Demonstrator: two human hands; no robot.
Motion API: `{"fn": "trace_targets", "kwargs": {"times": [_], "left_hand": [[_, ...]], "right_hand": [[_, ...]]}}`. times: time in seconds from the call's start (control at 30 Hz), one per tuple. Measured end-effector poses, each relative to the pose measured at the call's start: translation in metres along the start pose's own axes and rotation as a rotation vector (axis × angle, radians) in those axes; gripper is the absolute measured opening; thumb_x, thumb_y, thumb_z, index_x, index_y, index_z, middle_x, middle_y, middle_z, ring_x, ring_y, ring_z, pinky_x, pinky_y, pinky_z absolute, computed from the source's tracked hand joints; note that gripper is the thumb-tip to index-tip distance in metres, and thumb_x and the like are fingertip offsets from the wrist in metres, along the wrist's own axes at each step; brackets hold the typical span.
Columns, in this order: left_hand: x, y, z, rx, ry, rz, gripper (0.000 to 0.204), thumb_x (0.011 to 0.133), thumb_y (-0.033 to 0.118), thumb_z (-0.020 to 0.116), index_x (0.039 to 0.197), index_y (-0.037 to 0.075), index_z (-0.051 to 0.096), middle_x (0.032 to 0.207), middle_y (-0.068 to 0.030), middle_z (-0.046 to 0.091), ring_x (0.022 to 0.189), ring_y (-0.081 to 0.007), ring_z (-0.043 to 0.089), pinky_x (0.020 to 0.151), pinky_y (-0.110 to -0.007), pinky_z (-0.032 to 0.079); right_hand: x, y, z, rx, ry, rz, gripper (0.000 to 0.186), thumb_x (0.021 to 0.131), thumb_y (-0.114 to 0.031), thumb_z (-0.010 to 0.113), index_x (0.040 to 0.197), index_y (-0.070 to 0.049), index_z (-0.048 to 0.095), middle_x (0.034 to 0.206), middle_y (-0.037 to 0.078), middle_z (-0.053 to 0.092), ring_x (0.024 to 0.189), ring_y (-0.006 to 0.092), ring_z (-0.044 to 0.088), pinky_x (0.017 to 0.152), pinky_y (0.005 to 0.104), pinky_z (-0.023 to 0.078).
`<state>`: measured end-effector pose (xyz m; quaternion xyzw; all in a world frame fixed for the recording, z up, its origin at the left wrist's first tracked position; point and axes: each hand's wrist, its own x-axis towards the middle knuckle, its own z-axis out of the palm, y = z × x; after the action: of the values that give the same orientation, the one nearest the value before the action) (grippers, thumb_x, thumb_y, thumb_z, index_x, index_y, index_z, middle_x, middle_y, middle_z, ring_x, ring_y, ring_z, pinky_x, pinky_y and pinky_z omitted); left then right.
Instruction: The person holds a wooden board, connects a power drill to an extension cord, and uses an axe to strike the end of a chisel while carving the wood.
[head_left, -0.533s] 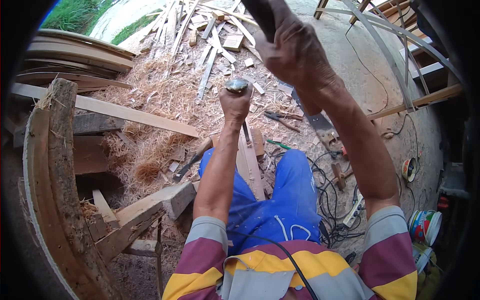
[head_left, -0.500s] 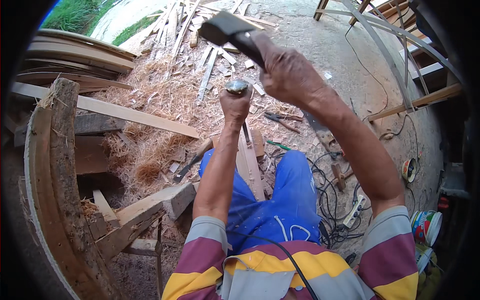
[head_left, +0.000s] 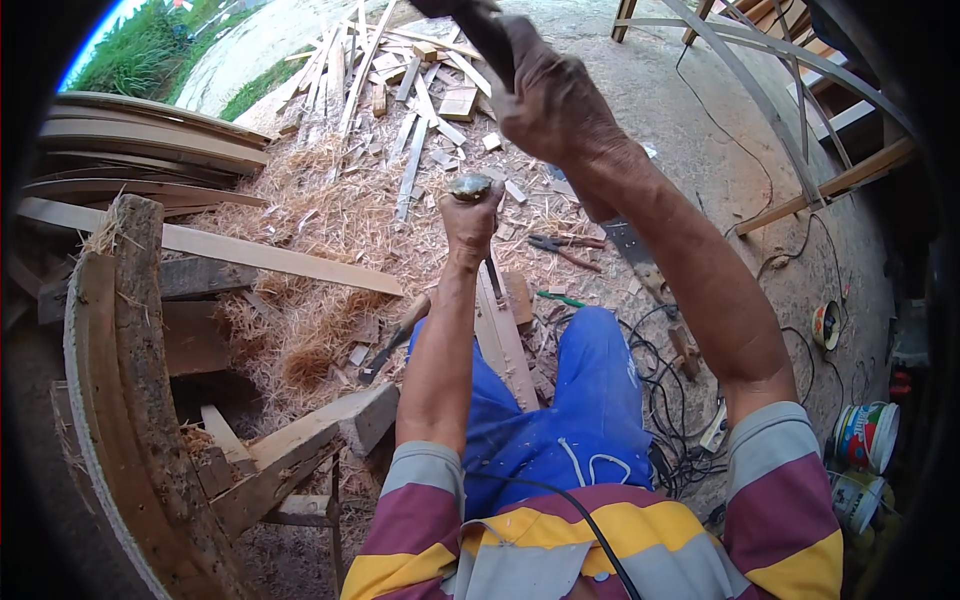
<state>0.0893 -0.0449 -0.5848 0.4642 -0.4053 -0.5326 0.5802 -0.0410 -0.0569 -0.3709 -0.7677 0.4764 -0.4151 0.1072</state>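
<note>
My left hand [head_left: 468, 225] is closed round the handle of an upright chisel [head_left: 469, 187]; its rounded, worn butt shows above the fist. Below the fist, the chisel's dark shank runs down to a narrow wooden piece [head_left: 506, 345] lying between my knees. Where its cutting edge meets the wood is too small to make out. My right hand [head_left: 560, 105] grips a dark hammer [head_left: 485, 42], raised above and to the right of the chisel. Its head is partly cut off by the upper edge of the view.
Pliers [head_left: 565, 250] and a handsaw [head_left: 632, 252] lie on the floor beyond my right knee. Wood shavings [head_left: 310, 240] and offcuts spread ahead. A heavy timber frame [head_left: 135, 390] stands at left. Black cables [head_left: 660, 400], a power strip [head_left: 714, 428] and tins [head_left: 866, 437] are at right.
My right hand has lifted the hammer upward, so its head now runs past the top edge. My left hand stays on the chisel. The view has shifted slightly.
</note>
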Motion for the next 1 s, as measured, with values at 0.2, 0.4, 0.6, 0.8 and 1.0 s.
{"fn": "trace_targets", "kwargs": {"times": [0.2,0.4,0.6,0.8,1.0], "left_hand": [[-0.067,-0.005,-0.001,0.45,0.192,0.67,0.01,0.09,0.012,0.073,0.089,0.003,0.069,0.073,0.0004,0.065,0.057,-0.0083,0.058,0.051,-0.03,0.044],[-0.16,0.014,-0.018,0.922,-0.156,0.647,0.026,0.082,0.017,0.078,0.069,0.01,0.056,0.063,-0.0087,0.056,0.057,-0.0284,0.059,0.055,-0.04,0.046],[-0.159,0.095,-0.007,0.55,-0.342,0.636,0.029,0.079,0.02,0.083,0.065,0.011,0.059,0.062,-0.0061,0.057,0.052,-0.025,0.058,0.051,-0.036,0.045],[-0.092,0.135,-0.039,0.246,0.301,0.385,0.03,0.084,0.022,0.085,0.071,0.005,0.065,0.064,0.0002,0.062,0.055,-0.0093,0.054,0.053,-0.031,0.046],[-0.094,0.079,-0.058,0.341,0.184,0.366,0.034,0.084,0.019,0.085,0.066,0.005,0.059,0.061,0.0009,0.057,0.053,-0.0097,0.049,0.05,-0.029,0.039]], "right_hand": [[-0.089,0.031,-0.01,-0.115,-0.927,0.101,0.045,0.082,-0.007,0.057,0.127,-0.008,0.05,0.087,0.025,0.068,0.089,0.0416,0.069,0.078,0.0509,0.055],[-0.146,0.019,-0.034,0.153,-0.641,0.323,0.059,0.086,-0.015,0.071,0.14,-0.008,0.048,0.115,0.022,0.067,0.104,0.0406,0.068,0.088,0.0443,0.052],[-0.232,0.08,-0.009,0.036,-0.597,0.199,0.053,0.083,-0.011,0.069,0.132,-0.008,0.051,0.099,0.02,0.069,0.086,0.0424,0.069,0.072,0.0472,0.055],[-0.303,0.11,0.03,-0.229,-1.189,-0.33,0.034,0.086,-0.018,0.061,0.118,-0.017,0.051,0.086,0.012,0.068,0.077,0.0345,0.072,0.056,0.0484,0.056],[-0.246,0.134,0.069,-0.33,-1.035,0.02,0.025,0.083,-0.012,0.06,0.106,-0.01,0.052,0.086,0.021,0.069,0.082,0.0411,0.071,0.068,0.054,0.055]]}}
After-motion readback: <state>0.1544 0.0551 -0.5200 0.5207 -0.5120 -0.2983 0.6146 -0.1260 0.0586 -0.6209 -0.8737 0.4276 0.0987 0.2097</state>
